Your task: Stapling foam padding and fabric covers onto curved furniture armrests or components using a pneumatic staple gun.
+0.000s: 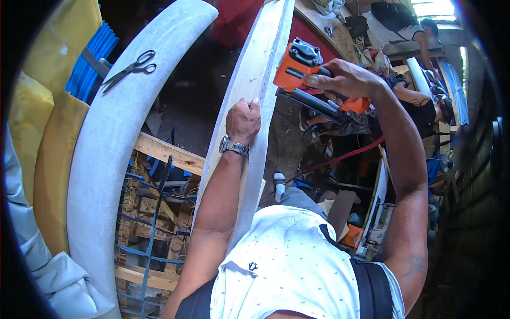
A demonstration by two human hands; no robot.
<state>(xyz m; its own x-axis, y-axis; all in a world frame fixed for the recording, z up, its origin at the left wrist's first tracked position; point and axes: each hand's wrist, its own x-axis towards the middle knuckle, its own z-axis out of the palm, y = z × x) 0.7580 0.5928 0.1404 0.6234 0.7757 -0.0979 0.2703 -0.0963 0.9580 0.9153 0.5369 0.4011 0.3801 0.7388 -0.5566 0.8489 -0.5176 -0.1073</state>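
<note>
My left hand (243, 119), with a metal watch on its wrist, is closed on the edge of a long pale padded rail (254, 80) and pinches its white covering. My right hand (342, 78) grips an orange and black staple gun (300, 66), whose nose presses against the right edge of that rail just above my left hand. A red hose (345, 156) trails from the gun down to the floor.
A second curved padded rail (106, 143) runs at the left with scissors (130, 68) lying on it. Between the rails a wooden frame (164, 151) holds blue webbing and springs. Yellow foam (45, 133) stands at the far left. Other people work at a bench at the upper right.
</note>
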